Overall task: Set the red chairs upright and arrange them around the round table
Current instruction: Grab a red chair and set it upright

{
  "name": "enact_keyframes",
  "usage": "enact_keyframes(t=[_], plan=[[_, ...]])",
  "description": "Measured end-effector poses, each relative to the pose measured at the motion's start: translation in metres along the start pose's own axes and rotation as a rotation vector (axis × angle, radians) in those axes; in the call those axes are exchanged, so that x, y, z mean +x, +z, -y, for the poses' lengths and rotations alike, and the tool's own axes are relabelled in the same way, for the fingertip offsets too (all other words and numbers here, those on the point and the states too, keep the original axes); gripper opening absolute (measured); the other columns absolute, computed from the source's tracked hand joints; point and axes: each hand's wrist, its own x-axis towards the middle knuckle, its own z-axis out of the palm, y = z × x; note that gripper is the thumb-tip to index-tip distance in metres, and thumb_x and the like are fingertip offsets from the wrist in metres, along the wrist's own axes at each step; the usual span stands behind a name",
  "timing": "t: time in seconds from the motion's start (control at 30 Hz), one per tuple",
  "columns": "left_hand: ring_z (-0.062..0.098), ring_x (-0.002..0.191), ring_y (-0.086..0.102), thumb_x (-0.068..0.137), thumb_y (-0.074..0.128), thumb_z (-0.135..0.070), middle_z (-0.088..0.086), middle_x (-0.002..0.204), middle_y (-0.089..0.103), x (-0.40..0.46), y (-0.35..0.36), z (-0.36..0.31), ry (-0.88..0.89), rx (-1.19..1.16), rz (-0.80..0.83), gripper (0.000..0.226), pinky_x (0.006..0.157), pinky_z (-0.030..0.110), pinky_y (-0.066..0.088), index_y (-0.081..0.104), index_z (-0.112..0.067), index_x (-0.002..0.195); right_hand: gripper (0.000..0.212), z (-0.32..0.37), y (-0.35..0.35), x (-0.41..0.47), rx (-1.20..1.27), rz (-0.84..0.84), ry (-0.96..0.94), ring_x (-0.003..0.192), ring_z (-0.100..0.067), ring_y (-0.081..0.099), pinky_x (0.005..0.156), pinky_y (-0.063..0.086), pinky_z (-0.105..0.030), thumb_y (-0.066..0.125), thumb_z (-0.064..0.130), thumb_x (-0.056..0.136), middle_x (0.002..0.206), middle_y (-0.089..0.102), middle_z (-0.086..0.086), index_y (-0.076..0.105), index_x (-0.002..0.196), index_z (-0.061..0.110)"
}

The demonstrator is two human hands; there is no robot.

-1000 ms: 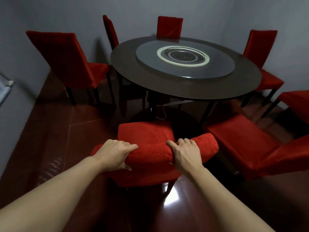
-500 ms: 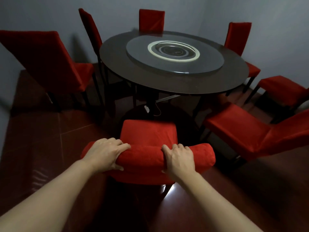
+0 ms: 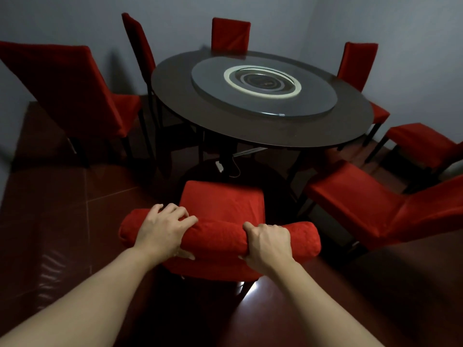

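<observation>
We hold the nearest red chair (image 3: 221,209) by the rolled top of its backrest, left hand (image 3: 162,231) and right hand (image 3: 269,242) set apart along the roll, fingers curled over the front edge and thumbs tucked beneath, both pinching the padded fabric firmly. The chair stands upright just ahead of our grip, its seat pointing at the round table (image 3: 263,126), whose near rim lies a little beyond the seat's front edge. Right of our grip, close by, a second chair (image 3: 370,209) sits with its seat angled towards ours; farther right stands another (image 3: 423,144). Left of the grip and well apart, a large chair (image 3: 70,91) faces the table, and three more backs show beyond the far rim.

We judge the risks plain. A push straight ahead could drive the seat into the table's dark base or catch the white cable (image 3: 225,169) lying under the top. A drift to the right would knock the neighbouring chair's seat corner. The loose cover may also slide on the frame, so the roll could twist in our hands while the legs stay put on the glossy floor (image 3: 62,221).

Against the picture of half a second ago, our grip is unchanged, the view has swung so the table sits more to the right, and the chair looks slightly nearer the table.
</observation>
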Motion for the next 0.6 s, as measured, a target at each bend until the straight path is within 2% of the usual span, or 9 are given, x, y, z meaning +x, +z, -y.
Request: enact_keyframes(t=[0.07, 0.2, 0.27, 0.43, 0.6], plan=[[0.015, 0.114, 0.050, 0.055, 0.062, -0.081, -0.009, 0.118, 0.056, 0.005, 0.000, 0.009, -0.003, 0.013, 0.032, 0.087, 0.103, 0.041, 0.033, 0.055, -0.034, 0.128, 0.051, 0.006, 0.001, 0.005, 0.007, -0.016, -0.001, 0.083, -0.024, 0.065, 0.063, 0.033, -0.032, 0.068, 0.061, 0.072, 0.090, 0.066, 0.000, 0.052, 0.105, 0.026], [0.015, 0.107, 0.053, 0.055, 0.059, -0.083, -0.008, 0.116, 0.057, 0.012, 0.000, 0.017, 0.019, 0.030, 0.045, 0.087, 0.095, 0.037, 0.038, 0.056, -0.033, 0.126, 0.049, 0.008, 0.002, 0.010, -0.001, -0.025, 0.008, 0.082, -0.022, 0.064, 0.065, 0.033, -0.033, 0.067, 0.060, 0.073, 0.089, 0.065, 0.001, 0.051, 0.104, 0.025], [0.013, 0.110, 0.050, 0.058, 0.056, -0.084, -0.010, 0.120, 0.053, 0.016, -0.002, 0.021, 0.043, 0.063, 0.071, 0.087, 0.095, 0.034, 0.037, 0.050, -0.035, 0.130, 0.049, 0.011, 0.002, 0.011, -0.004, -0.026, 0.018, 0.084, -0.022, 0.063, 0.066, 0.032, -0.033, 0.066, 0.059, 0.075, 0.091, 0.065, 0.001, 0.051, 0.105, 0.024], [0.012, 0.111, 0.048, 0.062, 0.054, -0.084, -0.010, 0.125, 0.050, 0.026, -0.003, 0.039, 0.084, 0.113, 0.103, 0.087, 0.093, 0.030, 0.038, 0.045, -0.037, 0.135, 0.041, 0.025, 0.004, 0.020, -0.001, -0.067, 0.032, 0.089, -0.024, 0.062, 0.071, 0.036, -0.033, 0.066, 0.050, 0.079, 0.097, 0.065, -0.003, 0.051, 0.102, 0.021], [0.010, 0.111, 0.046, 0.064, 0.049, -0.086, -0.012, 0.126, 0.048, 0.035, -0.006, 0.065, 0.109, 0.141, 0.159, 0.087, 0.092, 0.028, 0.037, 0.041, -0.040, 0.137, 0.035, 0.042, 0.004, 0.033, 0.002, -0.138, 0.020, 0.078, -0.023, 0.064, 0.067, 0.037, -0.031, 0.071, 0.043, 0.074, 0.086, 0.066, -0.003, 0.055, 0.095, 0.020]])
